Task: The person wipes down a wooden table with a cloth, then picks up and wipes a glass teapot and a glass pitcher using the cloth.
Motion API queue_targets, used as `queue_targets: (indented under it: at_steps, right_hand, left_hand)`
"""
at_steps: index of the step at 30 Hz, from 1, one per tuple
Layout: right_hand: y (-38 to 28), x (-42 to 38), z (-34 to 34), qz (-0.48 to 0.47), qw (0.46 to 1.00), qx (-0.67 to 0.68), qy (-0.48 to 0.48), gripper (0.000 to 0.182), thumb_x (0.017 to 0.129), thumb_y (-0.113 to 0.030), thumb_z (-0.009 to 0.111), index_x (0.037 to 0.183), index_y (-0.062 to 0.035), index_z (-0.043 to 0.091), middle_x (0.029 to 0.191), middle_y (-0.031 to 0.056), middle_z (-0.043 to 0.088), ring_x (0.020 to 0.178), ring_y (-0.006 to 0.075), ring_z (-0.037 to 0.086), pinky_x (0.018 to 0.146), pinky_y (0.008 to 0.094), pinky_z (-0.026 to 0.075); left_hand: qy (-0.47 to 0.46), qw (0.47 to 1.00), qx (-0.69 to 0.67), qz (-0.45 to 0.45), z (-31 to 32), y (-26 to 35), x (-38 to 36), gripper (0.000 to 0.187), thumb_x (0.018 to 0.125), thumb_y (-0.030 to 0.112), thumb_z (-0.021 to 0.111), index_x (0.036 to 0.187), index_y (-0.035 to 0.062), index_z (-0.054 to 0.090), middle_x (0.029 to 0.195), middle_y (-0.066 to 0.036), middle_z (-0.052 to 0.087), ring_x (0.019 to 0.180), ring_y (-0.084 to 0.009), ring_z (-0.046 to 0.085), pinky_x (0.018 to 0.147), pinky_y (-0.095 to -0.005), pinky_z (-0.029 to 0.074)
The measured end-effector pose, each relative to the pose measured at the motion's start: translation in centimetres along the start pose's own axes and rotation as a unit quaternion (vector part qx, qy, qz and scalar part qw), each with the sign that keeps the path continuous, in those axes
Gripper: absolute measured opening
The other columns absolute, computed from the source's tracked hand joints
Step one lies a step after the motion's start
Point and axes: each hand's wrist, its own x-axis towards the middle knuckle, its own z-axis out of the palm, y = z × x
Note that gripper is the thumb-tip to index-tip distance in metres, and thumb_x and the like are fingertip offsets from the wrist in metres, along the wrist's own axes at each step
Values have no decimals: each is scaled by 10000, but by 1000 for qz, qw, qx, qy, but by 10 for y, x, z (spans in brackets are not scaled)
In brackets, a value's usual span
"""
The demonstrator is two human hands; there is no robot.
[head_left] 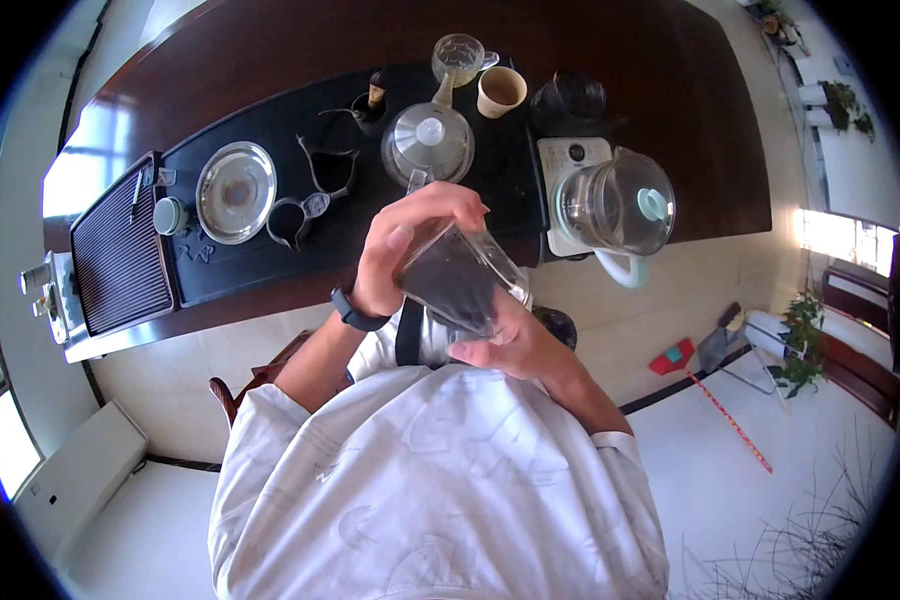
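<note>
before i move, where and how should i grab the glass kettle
Probably by the pale handle of the glass kettle, from your side of the dark table: the handle curves out that way, offering a hold off the rounded glass.

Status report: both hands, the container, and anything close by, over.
Left hand and right hand gripping clear container. Container held at a slant. Teapot close beyond left hand.

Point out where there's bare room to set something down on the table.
The wooden tabletop shows bare room between the glass kettle and the table's right end. On the black tray, a narrower strip lies free between the teapot and the kettle's white base. It is crowded beyond the teapot, where the glass mug and paper cup stand close together.
</note>
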Motion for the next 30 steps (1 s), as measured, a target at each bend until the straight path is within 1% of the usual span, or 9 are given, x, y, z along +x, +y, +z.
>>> queue_targets:
  at_steps: [2, 6, 9, 12, 15, 17, 20, 25, 30]
  right_hand:
    - [8, -1, -7, 37, 996, -55, -65, 707, 848, -149, 733, 1438, -10, 369, 1283, 53, 538, 1151, 128, 512, 1003, 313, 416]
    - [5, -1, -2, 40, 996, -44, -61, 708, 851, -142, 728, 1447, -10, 369, 1268, 48, 543, 1149, 131, 514, 1018, 318, 409]
    - [-4, -2, -1, 76, 996, 28, -32, 748, 788, -141, 756, 1436, -23, 402, 1348, 52, 513, 1265, 151, 471, 1080, 321, 364]
    - [3, 1, -10, 99, 995, 16, -18, 719, 776, -140, 760, 1406, -13, 438, 1314, 47, 529, 1226, 141, 490, 1058, 309, 379]
    - [17, 6, -7, 74, 995, 20, 60, 676, 770, -115, 758, 1373, -5, 473, 1273, 53, 559, 1172, 139, 533, 1029, 311, 417]
    - [21, 12, -4, -3, 987, 99, 129, 483, 813, -124, 776, 1238, -5, 580, 1125, 33, 626, 1020, 106, 590, 882, 256, 491]
    - [13, 17, 7, 0, 965, 167, 202, 409, 827, -91, 773, 1190, -3, 606, 1084, 40, 660, 965, 103, 627, 815, 241, 518]
    - [18, 17, 6, -15, 952, 182, 245, 389, 846, -76, 756, 1195, 11, 605, 1103, 68, 670, 976, 125, 643, 892, 279, 510]
    - [23, 15, -8, 12, 962, 207, 175, 414, 895, -146, 696, 1256, 17, 574, 1175, 85, 650, 1056, 147, 625, 960, 304, 485]
  left_hand:
    - [3, 998, -29, -63, 2, 2, 1, 617, 906, 488, 339, 1018, -35, 645, 1099, -174, 618, 1021, -275, 607, 895, -360, 465]
    - [-16, 996, -24, -82, 1, 3, 2, 602, 905, 479, 342, 1047, -23, 643, 1112, -148, 611, 998, -238, 599, 870, -334, 453]
    - [-21, 997, -28, -75, 4, 5, 4, 589, 901, 465, 344, 1049, -22, 639, 1107, -139, 613, 996, -230, 595, 853, -329, 445]
    - [-13, 995, -12, -102, 2, -2, 4, 577, 899, 461, 351, 1050, -16, 640, 1101, -129, 608, 985, -215, 588, 854, -318, 436]
    - [-14, 991, -2, -131, -2, -8, 4, 541, 910, 428, 359, 1066, -13, 630, 1086, -114, 598, 987, -197, 577, 877, -309, 425]
    - [-2, 991, -9, -133, -3, -13, 3, 517, 914, 404, 367, 1074, -16, 622, 1084, -108, 593, 993, -190, 571, 888, -307, 421]
    - [33, 988, -30, -148, -4, -15, 3, 462, 935, 349, 383, 1081, -29, 605, 1081, -100, 585, 1012, -179, 562, 913, -313, 417]
    - [118, 979, -34, -164, -11, -16, 3, 489, 973, 387, 354, 1081, -9, 619, 1092, -92, 607, 1047, -181, 578, 956, -330, 423]
    - [142, 969, -26, -202, -23, -11, 6, 529, 988, 419, 327, 1125, -3, 615, 1093, -80, 637, 1089, -184, 588, 981, -354, 423]
